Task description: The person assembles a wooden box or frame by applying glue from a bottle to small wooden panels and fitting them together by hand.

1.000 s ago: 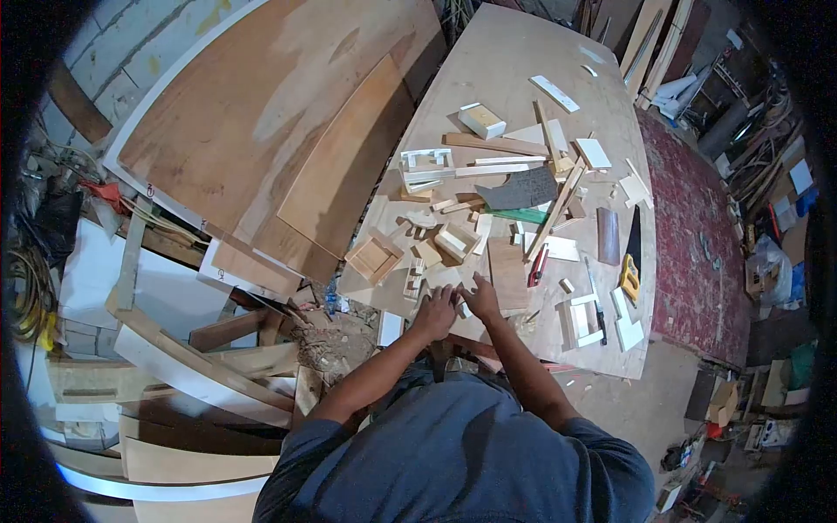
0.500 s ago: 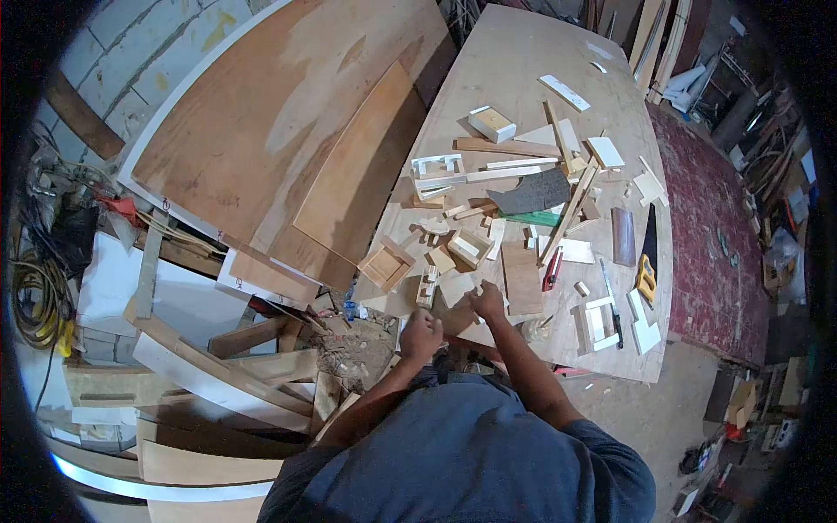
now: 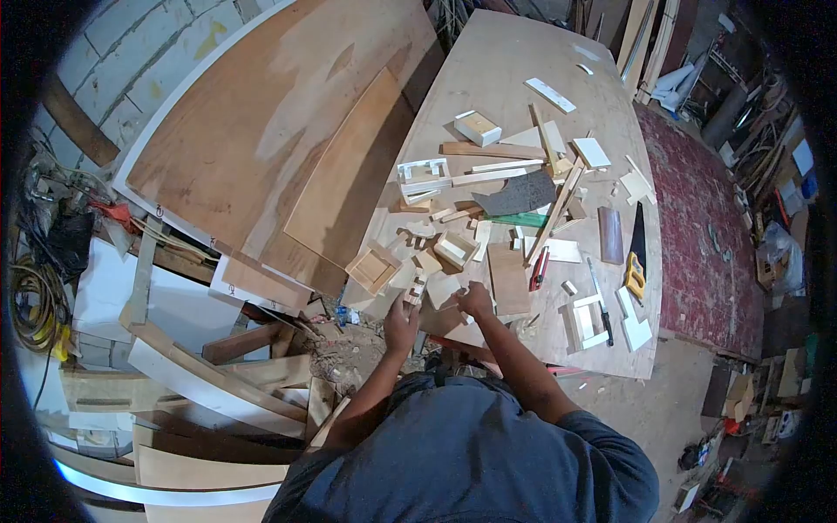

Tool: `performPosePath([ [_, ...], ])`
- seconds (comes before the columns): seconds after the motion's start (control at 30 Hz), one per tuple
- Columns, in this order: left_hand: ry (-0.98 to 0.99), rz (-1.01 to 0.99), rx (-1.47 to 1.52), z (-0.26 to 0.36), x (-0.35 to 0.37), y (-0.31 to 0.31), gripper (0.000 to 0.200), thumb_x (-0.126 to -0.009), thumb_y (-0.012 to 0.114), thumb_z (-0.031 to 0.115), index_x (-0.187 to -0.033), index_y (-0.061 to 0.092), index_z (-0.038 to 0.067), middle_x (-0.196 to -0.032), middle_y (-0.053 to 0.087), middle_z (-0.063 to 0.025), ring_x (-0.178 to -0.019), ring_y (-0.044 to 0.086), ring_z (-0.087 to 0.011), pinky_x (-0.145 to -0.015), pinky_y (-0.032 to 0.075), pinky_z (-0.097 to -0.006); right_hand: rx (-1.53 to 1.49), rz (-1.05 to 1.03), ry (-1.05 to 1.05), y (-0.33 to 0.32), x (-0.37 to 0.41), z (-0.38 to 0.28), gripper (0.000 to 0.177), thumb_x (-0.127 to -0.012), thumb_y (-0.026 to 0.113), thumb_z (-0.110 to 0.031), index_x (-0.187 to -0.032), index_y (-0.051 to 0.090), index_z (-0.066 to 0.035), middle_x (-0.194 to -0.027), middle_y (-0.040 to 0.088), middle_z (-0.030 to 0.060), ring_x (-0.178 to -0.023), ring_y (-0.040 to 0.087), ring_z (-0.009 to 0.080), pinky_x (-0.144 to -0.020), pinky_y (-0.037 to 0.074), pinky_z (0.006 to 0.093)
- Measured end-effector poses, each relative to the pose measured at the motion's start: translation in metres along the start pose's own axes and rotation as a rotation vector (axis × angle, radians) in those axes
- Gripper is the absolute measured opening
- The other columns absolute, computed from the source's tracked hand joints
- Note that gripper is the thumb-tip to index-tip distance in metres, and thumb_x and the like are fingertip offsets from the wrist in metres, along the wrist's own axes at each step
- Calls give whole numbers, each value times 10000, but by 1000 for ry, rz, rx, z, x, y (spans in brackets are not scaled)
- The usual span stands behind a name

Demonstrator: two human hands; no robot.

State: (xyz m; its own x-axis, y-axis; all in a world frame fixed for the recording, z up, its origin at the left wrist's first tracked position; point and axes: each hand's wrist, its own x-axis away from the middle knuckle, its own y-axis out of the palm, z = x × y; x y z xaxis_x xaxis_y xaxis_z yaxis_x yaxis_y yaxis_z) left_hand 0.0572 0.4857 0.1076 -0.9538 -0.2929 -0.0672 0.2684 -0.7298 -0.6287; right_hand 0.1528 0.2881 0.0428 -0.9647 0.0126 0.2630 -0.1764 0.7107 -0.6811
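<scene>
My left hand [image 3: 401, 324] is at the near left edge of the plywood table [image 3: 488, 52], its fingers closed on a small notched wooden piece [image 3: 416, 288]. To the right, my right hand [image 3: 475, 301] hovers over the near edge with its fingers drawn together; whether they pinch anything is too small to make out. Between the hands lies a pale flat piece [image 3: 443, 290]. Beyond them sit an open wooden box [image 3: 374, 268] and a smaller box [image 3: 455, 249]. A brown board [image 3: 509, 279] lies right of my right hand.
Red cutters [image 3: 539, 269], a yellow-handled saw [image 3: 636, 270], a white frame [image 3: 587, 323] and a knife-like tool [image 3: 602, 305] lie on the right. Grey sandpaper [image 3: 519, 193] and wood strips cover the middle. A large curved panel [image 3: 261, 113] stands at the left.
My left hand has moved up and left onto the notched piece and taken hold of it. My right hand has shifted slightly left in view. The whole view has shifted a little.
</scene>
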Motion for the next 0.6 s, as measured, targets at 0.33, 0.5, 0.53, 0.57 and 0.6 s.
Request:
performPosePath([
  [0.33,-25,94,257,49,9,-18,470,-987,538,253,-1342,475,-48,-1194,601,-255,-1096,598,-336,-948,450,-406,10,-24,51,-5,-2,-1,440,-735,743,-388,-902,651,9,-999,672,265,-962,657,423,-820,532,483],
  [0.5,-170,82,349,10,-27,33,486,-1027,433,304,-1303,496,-91,-1219,606,-232,-1108,596,-309,-968,439,-375,287,75,-244,65,-59,93,276,-797,757,-255,-909,675,-16,-824,689,135,-726,679,287,-697,569,384],
  [0.53,-237,75,381,-2,-34,44,477,-1028,426,299,-1297,505,-87,-1215,610,-232,-1108,598,-308,-969,438,-368,286,79,-242,48,-46,75,276,-797,757,-255,-909,675,-16,-824,689,135,-726,679,287,-697,569,384],
  [0.57,-207,169,312,-24,-43,63,429,-1009,434,272,-1188,587,-87,-1083,656,-275,-1008,635,-386,-902,474,-408,-86,-15,-54,17,-22,40,211,-818,738,-211,-872,666,-19,-782,660,99,-674,653,239,-654,566,358],
  [0.6,-204,167,314,-26,-49,65,429,-1009,434,272,-1188,587,-87,-1083,656,-275,-1008,635,-386,-902,474,-408,-457,-113,134,2,-10,24,156,-840,718,-166,-834,657,-23,-741,631,64,-622,626,190,-612,562,332],
])
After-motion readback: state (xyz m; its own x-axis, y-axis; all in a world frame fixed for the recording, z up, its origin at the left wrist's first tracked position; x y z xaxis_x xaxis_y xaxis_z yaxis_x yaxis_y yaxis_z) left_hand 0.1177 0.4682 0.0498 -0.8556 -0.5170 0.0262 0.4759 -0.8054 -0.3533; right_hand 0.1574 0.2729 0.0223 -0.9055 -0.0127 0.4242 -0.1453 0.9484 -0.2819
